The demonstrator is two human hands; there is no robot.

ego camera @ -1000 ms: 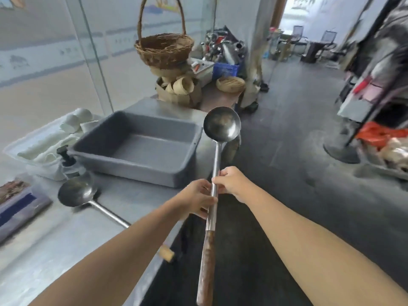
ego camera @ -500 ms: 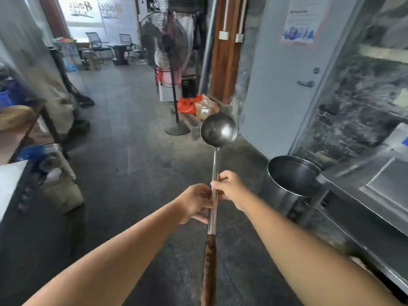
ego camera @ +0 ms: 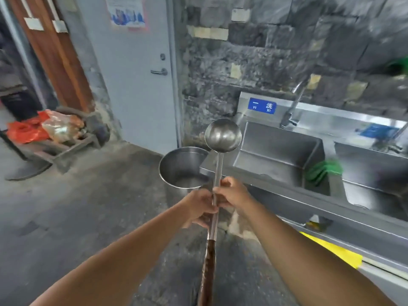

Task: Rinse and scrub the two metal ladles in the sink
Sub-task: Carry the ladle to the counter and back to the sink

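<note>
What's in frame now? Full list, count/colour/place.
ladle: 1, steel with brown handle, upright, centre
pot: 1, steel, floor, left of sink
sink: 1 with 2 basins, steel, right
tap: 1 clear, steel, behind left basin
signs: 2, blue, sink backsplash
cloth: 1, green, on divider between basins, blurred
door: 1, pale grey, back wall, shut
poster: 1, blue-white, on door
bags: red and clear, count unclear, floor, far left
left grip: 1, bare, holds ladle shaft
right grip: 1, bare, holds shaft just above left grip
</note>
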